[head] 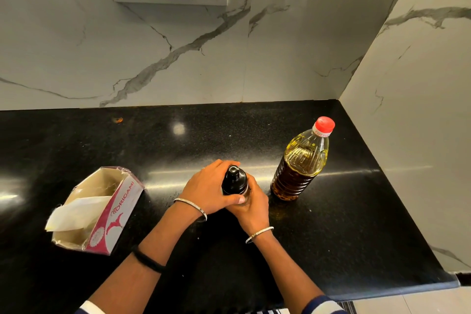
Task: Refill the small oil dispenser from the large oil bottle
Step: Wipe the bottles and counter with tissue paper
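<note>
The dispenser (235, 183), at mid-worktop (331, 237), is gripped by curled fingers: left hand (207, 188) round its top, right hand (252, 208) lower down. An abrupt twist could knock over the capped bottle (299, 168) just beside it.

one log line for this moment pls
left hand: grips dispenser top | right hand: holds dispenser lower down | dispenser: black cap on | oil bottle: upright, red cap on, untouched | tissue box: at left

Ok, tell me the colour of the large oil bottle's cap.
The cap is red, seen best in the head view.
</note>
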